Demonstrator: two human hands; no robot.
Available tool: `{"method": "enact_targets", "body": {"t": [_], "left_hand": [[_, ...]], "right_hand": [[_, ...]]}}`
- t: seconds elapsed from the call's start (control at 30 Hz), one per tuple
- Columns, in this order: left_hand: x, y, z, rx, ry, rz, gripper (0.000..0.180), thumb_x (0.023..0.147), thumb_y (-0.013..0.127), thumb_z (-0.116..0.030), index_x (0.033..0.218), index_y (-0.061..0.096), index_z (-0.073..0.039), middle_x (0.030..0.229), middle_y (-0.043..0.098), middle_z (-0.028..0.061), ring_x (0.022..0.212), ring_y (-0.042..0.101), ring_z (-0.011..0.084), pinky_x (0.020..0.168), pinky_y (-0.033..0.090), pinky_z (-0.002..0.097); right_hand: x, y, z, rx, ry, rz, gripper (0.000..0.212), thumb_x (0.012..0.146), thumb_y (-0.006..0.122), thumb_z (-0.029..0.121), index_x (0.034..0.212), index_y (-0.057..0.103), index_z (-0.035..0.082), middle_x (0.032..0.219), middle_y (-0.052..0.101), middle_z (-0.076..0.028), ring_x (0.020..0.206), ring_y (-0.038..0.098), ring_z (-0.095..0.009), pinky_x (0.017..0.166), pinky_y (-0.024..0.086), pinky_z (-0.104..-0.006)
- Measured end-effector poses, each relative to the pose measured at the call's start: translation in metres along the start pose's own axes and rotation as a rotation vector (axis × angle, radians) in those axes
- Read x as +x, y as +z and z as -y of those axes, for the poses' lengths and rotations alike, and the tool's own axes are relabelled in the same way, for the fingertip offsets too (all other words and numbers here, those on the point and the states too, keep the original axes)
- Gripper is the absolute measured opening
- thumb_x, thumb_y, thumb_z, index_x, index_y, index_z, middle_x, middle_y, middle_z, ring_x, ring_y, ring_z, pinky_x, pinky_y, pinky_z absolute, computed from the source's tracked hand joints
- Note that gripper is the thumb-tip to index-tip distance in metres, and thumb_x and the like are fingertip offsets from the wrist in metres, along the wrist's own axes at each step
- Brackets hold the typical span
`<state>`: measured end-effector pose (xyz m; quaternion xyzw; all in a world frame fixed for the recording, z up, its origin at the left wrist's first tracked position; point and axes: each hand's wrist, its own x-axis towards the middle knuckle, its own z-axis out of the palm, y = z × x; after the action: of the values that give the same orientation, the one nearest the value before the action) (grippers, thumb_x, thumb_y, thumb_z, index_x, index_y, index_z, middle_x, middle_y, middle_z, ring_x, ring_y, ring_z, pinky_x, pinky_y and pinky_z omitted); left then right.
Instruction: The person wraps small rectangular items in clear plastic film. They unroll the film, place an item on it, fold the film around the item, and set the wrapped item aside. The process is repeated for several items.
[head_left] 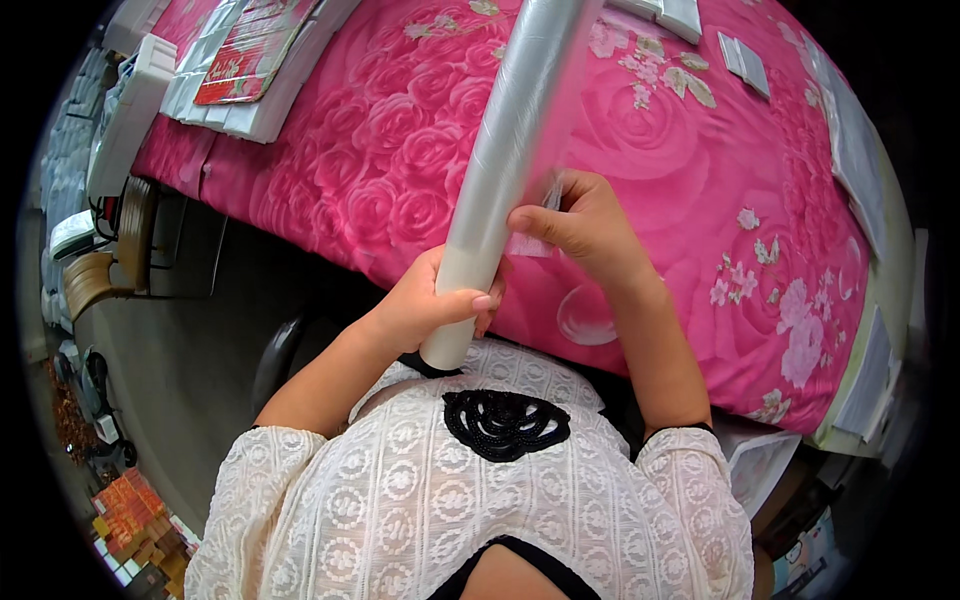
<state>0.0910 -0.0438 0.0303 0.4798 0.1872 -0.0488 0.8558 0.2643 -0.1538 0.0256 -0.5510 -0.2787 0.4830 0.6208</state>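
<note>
A long roll of clear plastic film (497,140) slants up and away from me over the pink rose-patterned cloth (370,170). Its near end, a pale tube, points at my waist. My left hand (445,293) is wrapped round the roll close to that end, thumb across the top. To the right of the roll, my right hand (580,220) pinches a gathered edge of the thin film between thumb and fingers. The loose film stretches from the roll toward this hand; its exact outline is hard to see against the pink.
At the far left, a red flat packet (255,50) lies on stacks of white packs (270,115). A small white pack (743,65) rests at the far right. A wooden chair (125,250) stands left of the table, and cartons (135,515) sit on the floor.
</note>
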Motion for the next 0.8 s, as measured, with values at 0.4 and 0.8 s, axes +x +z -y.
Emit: {"method": "enact_targets", "body": {"t": [0.4, 0.8], "left_hand": [[0.011, -0.001, -0.003, -0.125, -0.069, 0.239, 0.076, 0.07, 0.068, -0.047, 0.123, 0.043, 0.001, 0.109, 0.053, 0.0141, 0.096, 0.056, 0.0199, 0.08, 0.047, 0.0339], [0.005, -0.013, -0.014, 0.391, -0.202, -0.188, 0.034, 0.089, 0.055, -0.034, 0.1, 0.053, -0.002, 0.078, 0.055, 0.0031, 0.067, 0.054, 0.0109, 0.061, 0.047, 0.0267]], "right_hand": [[-0.014, 0.023, 0.012, -0.062, -0.168, -0.015, 0.05, 0.073, 0.077, 0.028, 0.11, 0.056, 0.002, 0.102, 0.061, -0.008, 0.098, 0.057, -0.016, 0.086, 0.045, -0.0318], [-0.04, 0.024, 0.021, -0.814, 0.209, -0.066, 0.047, 0.073, 0.074, 0.032, 0.104, 0.058, 0.001, 0.1, 0.06, -0.012, 0.1, 0.056, -0.029, 0.089, 0.042, -0.0384]]}}
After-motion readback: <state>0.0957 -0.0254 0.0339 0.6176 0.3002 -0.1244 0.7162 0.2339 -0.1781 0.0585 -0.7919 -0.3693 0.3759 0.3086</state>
